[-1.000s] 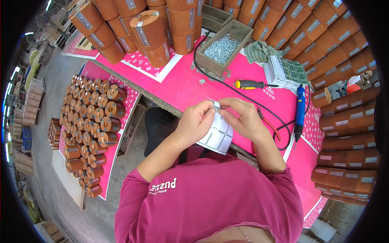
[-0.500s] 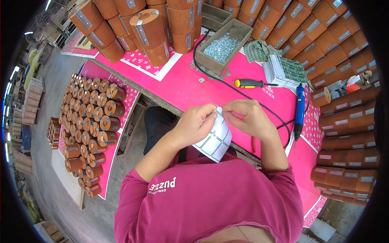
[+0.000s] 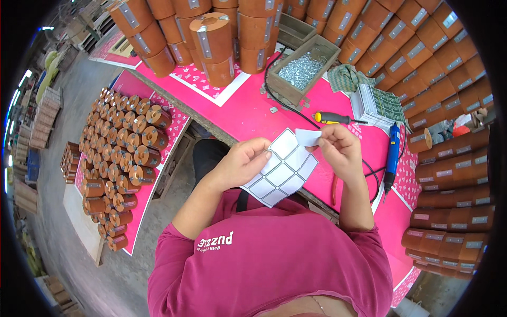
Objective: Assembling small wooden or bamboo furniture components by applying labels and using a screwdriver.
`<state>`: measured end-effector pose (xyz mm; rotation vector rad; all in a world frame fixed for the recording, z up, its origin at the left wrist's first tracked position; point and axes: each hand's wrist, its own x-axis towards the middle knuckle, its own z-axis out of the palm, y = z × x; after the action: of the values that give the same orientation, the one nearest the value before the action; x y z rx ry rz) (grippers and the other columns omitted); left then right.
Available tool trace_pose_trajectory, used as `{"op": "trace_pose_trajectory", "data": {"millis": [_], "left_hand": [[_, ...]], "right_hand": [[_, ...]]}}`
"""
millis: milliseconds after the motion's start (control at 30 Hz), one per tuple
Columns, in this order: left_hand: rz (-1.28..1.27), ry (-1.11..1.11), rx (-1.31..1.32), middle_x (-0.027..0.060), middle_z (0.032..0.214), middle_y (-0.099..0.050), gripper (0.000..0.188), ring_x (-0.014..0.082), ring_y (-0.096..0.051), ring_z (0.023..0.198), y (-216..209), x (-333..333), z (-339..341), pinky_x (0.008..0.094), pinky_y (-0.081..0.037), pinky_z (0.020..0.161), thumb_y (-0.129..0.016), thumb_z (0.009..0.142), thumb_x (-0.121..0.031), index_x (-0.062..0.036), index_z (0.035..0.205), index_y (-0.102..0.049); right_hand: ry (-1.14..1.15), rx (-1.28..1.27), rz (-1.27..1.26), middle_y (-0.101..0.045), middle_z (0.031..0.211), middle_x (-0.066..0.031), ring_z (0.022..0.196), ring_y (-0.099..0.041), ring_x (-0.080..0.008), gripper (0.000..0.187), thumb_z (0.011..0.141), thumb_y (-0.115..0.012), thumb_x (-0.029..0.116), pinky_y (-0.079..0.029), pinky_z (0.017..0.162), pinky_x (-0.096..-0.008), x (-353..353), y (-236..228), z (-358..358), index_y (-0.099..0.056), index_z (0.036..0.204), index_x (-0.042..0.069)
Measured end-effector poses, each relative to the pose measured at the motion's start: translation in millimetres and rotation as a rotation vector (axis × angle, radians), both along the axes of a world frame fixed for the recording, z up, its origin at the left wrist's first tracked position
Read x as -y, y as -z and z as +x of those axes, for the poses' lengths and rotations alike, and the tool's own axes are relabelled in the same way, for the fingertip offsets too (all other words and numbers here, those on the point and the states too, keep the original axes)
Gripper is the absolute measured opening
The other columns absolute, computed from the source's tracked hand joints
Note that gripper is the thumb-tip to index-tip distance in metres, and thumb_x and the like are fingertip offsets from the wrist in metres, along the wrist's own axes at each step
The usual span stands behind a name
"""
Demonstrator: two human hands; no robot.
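Between my hands is a white sheet of stickers (image 3: pixel 279 174) printed with black-outlined blocks. My left hand (image 3: pixel 244 162) grips its left edge, thumb on top. A pale sticker (image 3: pixel 306 137) is pinched between the thumb and fingers of my right hand (image 3: pixel 339 148), at the sheet's upper right. Whether the sticker is fully off the sheet, I cannot tell. The sheet hangs just in front of my body, over the near edge of the pink table (image 3: pixel 237 111).
Brown wooden cylinders with metal strips (image 3: pixel 212 45) line the back and right. A wooden box of screws (image 3: pixel 301 71), a yellow-black screwdriver (image 3: pixel 331 118), stacked printed papers (image 3: pixel 376 103) and a blue electric screwdriver (image 3: pixel 391 156) with a cable lie around. More cylinders (image 3: pixel 142 156) crowd a left table.
My hands have moved apart and the sheet is now turned more face-up. My right hand has pulled a sticker up at its upper corner. The view has shifted slightly.
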<state>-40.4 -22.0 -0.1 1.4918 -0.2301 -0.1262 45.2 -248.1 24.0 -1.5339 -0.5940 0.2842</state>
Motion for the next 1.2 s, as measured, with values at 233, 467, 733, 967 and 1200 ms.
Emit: {"op": "trace_pose_trajectory", "data": {"millis": [233, 467, 733, 967, 1200], "left_hand": [[-0.317, -0.228, -0.047, 0.0057, 0.100, -0.065, 0.024, 0.0092, -0.059, 0.093, 28, -15, -16, 0.0235, -0.046, 0.081, -0.049, 0.091, 0.001, -0.0004, 0.115, -0.051], [-0.428, -0.336, -0.179, 0.0081, 0.100, -0.065, 0.031, 0.0148, -0.064, 0.083, 53, -14, -4, 0.0285, -0.054, 0.067, -0.062, 0.084, -0.003, -0.0019, 0.115, -0.055], [-0.462, -0.603, -0.115, 0.0083, 0.091, -0.064, 0.031, 0.0154, -0.062, 0.080, 72, -12, -2, 0.0291, -0.051, 0.069, -0.053, 0.075, 0.002, 0.0039, 0.105, -0.059], [-0.335, -0.694, -0.020, 0.0039, 0.086, -0.055, 0.034, 0.0135, -0.056, 0.080, 75, -4, 5, 0.0290, -0.048, 0.070, -0.042, 0.073, 0.008, -0.0013, 0.104, -0.052], [-0.400, -0.611, -0.157, 0.0070, 0.091, -0.065, 0.041, 0.0136, -0.062, 0.074, 67, 3, 6, 0.0262, -0.050, 0.065, -0.034, 0.079, 0.002, 0.0036, 0.110, -0.061]], "right_hand": [[0.042, -0.006, 0.185, -0.064, 0.086, -0.0106, 0.076, -0.064, -0.0186, 0.011, 0.088, -0.049, -0.003, -0.052, 0.071, -0.0290, 4, -4, 6, -0.054, 0.099, -0.003], [0.102, 0.028, 0.095, -0.061, 0.089, -0.0121, 0.071, -0.064, -0.0213, 0.011, 0.089, -0.047, 0.000, -0.053, 0.069, -0.0320, 17, 15, 1, -0.051, 0.099, -0.002], [0.079, 0.012, 0.107, -0.061, 0.085, -0.0110, 0.071, -0.064, -0.0208, 0.008, 0.090, -0.048, 0.003, -0.053, 0.070, -0.0313, 21, 23, 2, -0.051, 0.097, 0.000], [0.116, -0.013, 0.138, -0.062, 0.083, -0.0111, 0.071, -0.063, -0.0189, 0.007, 0.088, -0.049, -0.002, -0.051, 0.070, -0.0305, 19, 18, -2, -0.052, 0.095, -0.001], [0.140, -0.035, 0.182, -0.063, 0.084, -0.0105, 0.074, -0.064, -0.0189, 0.009, 0.087, -0.049, -0.005, -0.050, 0.072, -0.0297, 23, 22, -6, -0.052, 0.095, -0.002]]}}
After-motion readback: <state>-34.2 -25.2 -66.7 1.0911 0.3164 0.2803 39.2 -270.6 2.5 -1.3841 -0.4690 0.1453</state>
